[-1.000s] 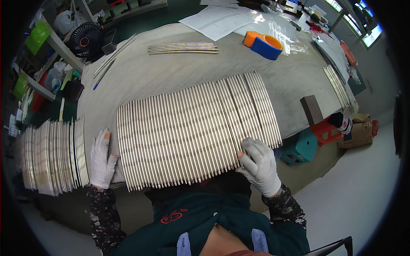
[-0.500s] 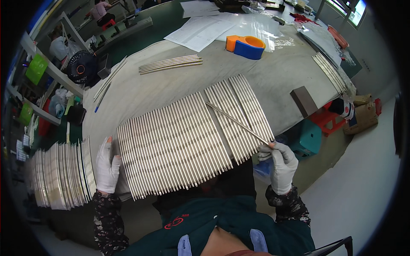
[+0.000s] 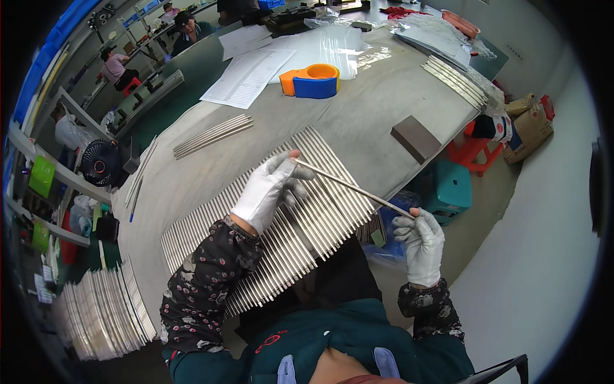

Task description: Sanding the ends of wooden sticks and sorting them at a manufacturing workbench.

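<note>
A thin metal rod (image 3: 355,187) slants between my two hands, held up over the right part of a wide row of similar rods (image 3: 337,214) lying side by side on the table. My left hand (image 3: 265,192), in a white glove with bare fingertips, reaches across the row and is closed on the rod's far end. The near end is pinched by my right hand (image 3: 423,253), gloved the same way, just past the table's front edge. My left forearm and hand hide part of the row. A narrow gap divides the row toward its right.
Loose rods (image 3: 214,136) lie behind the row; a stacked bundle (image 3: 105,310) stands at left. A dark block (image 3: 416,139), an orange-and-blue tape dispenser (image 3: 311,82) and papers (image 3: 248,80) rest on the table. A teal stool (image 3: 449,191) stands at right. Other people sit farther back.
My left hand has moved from the row's left end across to the rod's far end. My right hand still holds the near end. The view has shifted.
</note>
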The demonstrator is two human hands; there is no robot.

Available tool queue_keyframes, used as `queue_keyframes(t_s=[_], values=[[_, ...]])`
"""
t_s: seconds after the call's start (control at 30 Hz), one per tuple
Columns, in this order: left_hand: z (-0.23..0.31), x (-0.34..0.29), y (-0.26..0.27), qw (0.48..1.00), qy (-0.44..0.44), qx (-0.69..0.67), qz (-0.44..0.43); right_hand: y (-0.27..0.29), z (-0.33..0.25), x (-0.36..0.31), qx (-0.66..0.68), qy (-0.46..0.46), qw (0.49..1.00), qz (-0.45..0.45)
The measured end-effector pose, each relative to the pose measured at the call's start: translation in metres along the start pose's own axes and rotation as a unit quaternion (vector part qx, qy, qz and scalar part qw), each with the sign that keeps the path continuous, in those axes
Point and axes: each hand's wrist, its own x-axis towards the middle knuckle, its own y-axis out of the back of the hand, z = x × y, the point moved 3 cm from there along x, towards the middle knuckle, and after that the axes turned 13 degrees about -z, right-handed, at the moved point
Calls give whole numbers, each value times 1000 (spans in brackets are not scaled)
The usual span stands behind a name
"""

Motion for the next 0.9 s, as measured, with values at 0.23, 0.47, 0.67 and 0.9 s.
queue_keyframes(t_s=[0.23, 0.47, 0.67, 0.9], values=[[-6, 19, -13, 1000, 15, 4, 26, 15, 7, 5, 45, -37, 998, 17], [-7, 14, -2, 999, 5, 10, 48, 5, 9, 14, 16, -49, 999, 2], [33, -10, 57, 979, -132, 25, 151, -17, 1, 25, -101, 29, 992, -76], [38, -54, 193, 921, -193, -7, 339, -11, -2, 62, -340, 100, 933, -67]])
